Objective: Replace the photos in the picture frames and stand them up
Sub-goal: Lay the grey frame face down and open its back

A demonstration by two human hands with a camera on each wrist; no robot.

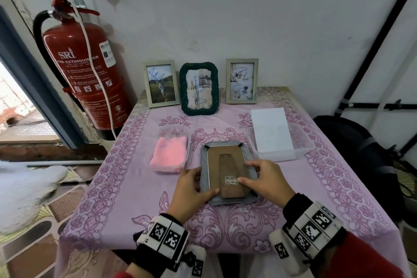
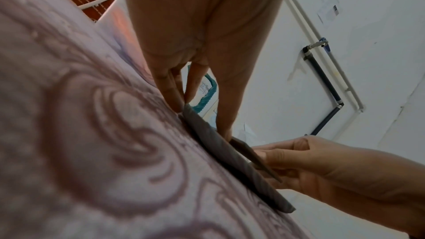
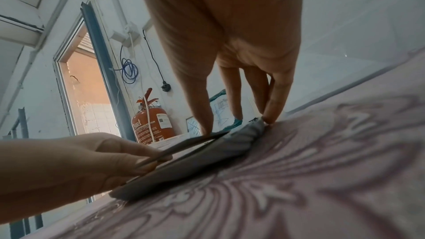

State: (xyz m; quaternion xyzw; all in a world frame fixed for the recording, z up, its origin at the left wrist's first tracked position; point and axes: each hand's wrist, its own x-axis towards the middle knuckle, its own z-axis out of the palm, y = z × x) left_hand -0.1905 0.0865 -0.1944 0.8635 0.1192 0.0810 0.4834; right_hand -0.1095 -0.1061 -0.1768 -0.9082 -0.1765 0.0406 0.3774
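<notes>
On the near middle of the table I see a grey frame lying face down, brown backing up, its stand flap lifted slightly at the near end. My left hand grips the frame's left edge, thumb on the near rim; my right hand holds the right edge, thumb on the flap. Its photo side is hidden. Behind stand three frames with scribbled photos.
</notes>
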